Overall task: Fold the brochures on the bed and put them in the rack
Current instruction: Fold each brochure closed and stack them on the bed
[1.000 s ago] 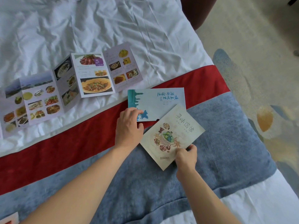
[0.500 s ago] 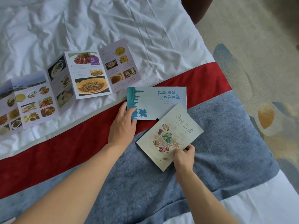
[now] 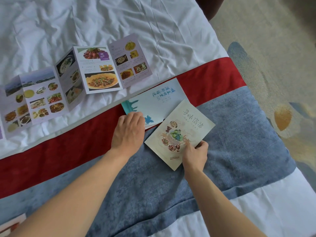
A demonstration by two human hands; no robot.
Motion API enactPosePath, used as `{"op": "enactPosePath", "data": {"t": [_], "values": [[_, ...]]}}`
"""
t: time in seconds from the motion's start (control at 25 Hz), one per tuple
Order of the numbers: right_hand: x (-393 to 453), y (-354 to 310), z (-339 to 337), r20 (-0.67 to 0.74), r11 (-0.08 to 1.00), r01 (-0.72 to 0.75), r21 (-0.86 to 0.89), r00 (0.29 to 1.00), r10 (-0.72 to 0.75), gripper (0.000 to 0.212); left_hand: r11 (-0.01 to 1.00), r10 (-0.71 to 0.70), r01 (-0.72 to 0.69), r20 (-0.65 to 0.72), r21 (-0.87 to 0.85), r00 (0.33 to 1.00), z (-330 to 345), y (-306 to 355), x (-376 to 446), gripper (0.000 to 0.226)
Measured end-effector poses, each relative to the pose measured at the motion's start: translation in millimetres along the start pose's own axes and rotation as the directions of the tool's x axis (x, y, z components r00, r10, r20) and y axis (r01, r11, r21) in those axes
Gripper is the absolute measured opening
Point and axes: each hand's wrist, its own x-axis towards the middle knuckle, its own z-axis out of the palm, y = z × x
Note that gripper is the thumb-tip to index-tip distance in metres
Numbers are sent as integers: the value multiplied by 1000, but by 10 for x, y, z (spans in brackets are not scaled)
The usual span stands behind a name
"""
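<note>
A long unfolded food brochure lies in zigzag panels on the white sheet at the left. A folded blue-and-white brochure sits at an angle across the red band of the bed runner. My left hand grips its near left corner, fingers curled over the edge. A folded cream brochure with a food drawing overlaps it on the blue-grey band. My right hand pinches the cream brochure's near right edge. No rack is in view.
The bed runner crosses the bed in red and blue-grey bands over the white sheet. Patterned carpet lies past the bed's right edge. A dark chair stands at the top. A corner of another printed sheet shows at bottom left.
The blue-and-white brochure has turned from level to slanted, its right end swung away from me, under my left hand. My right hand has stayed on the cream brochure's edge.
</note>
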Motion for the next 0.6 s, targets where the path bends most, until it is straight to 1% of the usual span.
{"op": "enactPosePath", "data": {"t": [0.08, 0.16, 0.24, 0.4, 0.52, 0.6], "values": [[-66, 37, -15, -7, 999, 33, -26, 999, -33, 20, 999, 52, -52, 30, -15, 998, 4, -1, -200, 10], [-144, 53, -45, -22, 998, 61, -17, 998, -61, 20, 995, 69, -66, 36, -76, 997, -32, 29, -367, 12], [-211, 67, -78, -58, 997, 66, 29, 996, -64, 24, 989, 29, -24, 39, -144, 999, -86, 95, -473, 13], [-324, 92, -171, -108, 991, 33, 129, 994, -19, 26, 940, -110, 130, 81, -315, 991, -154, 205, -601, 15], [-371, 83, -209, -158, 979, 2, 205, 987, 32, 27, 900, -144, 169, 92, -402, 985, -188, 230, -679, 20], [-409, 72, -227, -164, 967, 3, 255, 986, 41, 30, 890, -148, 186, 122, -417, 981, -200, 266, -750, 18]]}}
